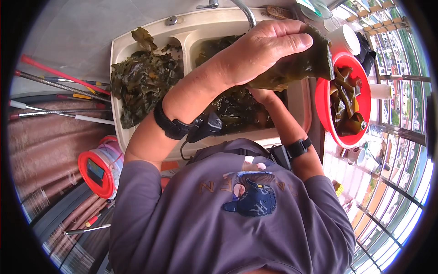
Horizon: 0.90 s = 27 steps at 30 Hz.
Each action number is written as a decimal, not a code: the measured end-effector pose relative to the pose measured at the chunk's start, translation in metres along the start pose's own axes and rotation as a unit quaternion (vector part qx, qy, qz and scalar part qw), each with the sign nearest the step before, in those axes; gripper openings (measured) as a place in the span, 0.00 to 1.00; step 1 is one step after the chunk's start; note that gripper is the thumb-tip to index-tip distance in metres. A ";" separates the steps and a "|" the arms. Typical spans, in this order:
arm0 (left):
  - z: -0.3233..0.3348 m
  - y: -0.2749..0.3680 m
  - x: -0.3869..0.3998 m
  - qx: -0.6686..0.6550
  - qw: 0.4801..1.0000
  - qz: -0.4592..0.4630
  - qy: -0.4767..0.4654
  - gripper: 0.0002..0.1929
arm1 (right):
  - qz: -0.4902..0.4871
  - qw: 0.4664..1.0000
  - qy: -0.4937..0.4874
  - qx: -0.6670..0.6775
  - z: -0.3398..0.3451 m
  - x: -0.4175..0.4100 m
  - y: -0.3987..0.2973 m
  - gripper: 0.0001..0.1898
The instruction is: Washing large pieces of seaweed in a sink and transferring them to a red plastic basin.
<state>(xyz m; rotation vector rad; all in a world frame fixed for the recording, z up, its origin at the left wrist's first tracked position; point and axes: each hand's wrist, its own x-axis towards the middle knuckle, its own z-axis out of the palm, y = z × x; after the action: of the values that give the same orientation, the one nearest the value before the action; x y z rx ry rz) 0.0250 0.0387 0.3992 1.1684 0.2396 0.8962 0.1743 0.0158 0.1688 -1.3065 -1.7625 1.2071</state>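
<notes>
My left hand (273, 46) reaches across the sink to the right, its thumb and fingers closed on a broad, wet sheet of brown-green kelp (291, 73). The sheet hangs down from it over the right basin. My right hand (260, 95) is lower, under the sheet's edge; its fingers are mostly hidden, so its grip cannot be told. Dark kelp in murky water (239, 113) fills much of the right basin beneath both hands. A heap of crumpled kelp (147, 78) lies in the left basin of the cream double sink (184, 51).
A red plastic basin (321, 102) holding kelp strips stands right of the sink. A curved metal faucet (247, 13) rises at the back. A scrub brush (279, 12) lies on the back rim. Several poles (65, 77) lean at left, above a red-lidded container (97, 174). Barred windows (393, 102) line the right.
</notes>
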 end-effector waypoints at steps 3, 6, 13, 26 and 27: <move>-0.027 -0.001 -0.008 0.123 0.992 -0.037 0.020 0.21 | -0.011 0.963 0.042 0.266 -0.029 -0.013 -0.010 0.32; -0.063 -0.044 -0.027 0.197 0.965 -0.076 0.155 0.24 | 0.034 0.914 0.041 0.402 -0.067 -0.019 -0.031 0.28; -0.154 -0.177 -0.088 0.431 0.876 -0.169 0.136 0.37 | 0.003 0.988 0.075 0.132 -0.114 -0.034 -0.031 0.28; -0.154 -0.223 -0.108 0.434 0.862 -0.134 0.224 0.13 | -0.040 0.835 0.089 0.542 -0.198 -0.041 -0.161 0.26; -0.155 -0.207 -0.106 0.433 0.862 -0.135 0.225 0.13 | -0.022 0.854 0.110 0.508 -0.205 -0.041 -0.164 0.25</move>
<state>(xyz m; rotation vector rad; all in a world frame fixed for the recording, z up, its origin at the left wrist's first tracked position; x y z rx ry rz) -0.0352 0.0492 0.1267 1.6699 1.2640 0.8082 0.3048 0.0240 0.4008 -0.6951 -0.7292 1.5491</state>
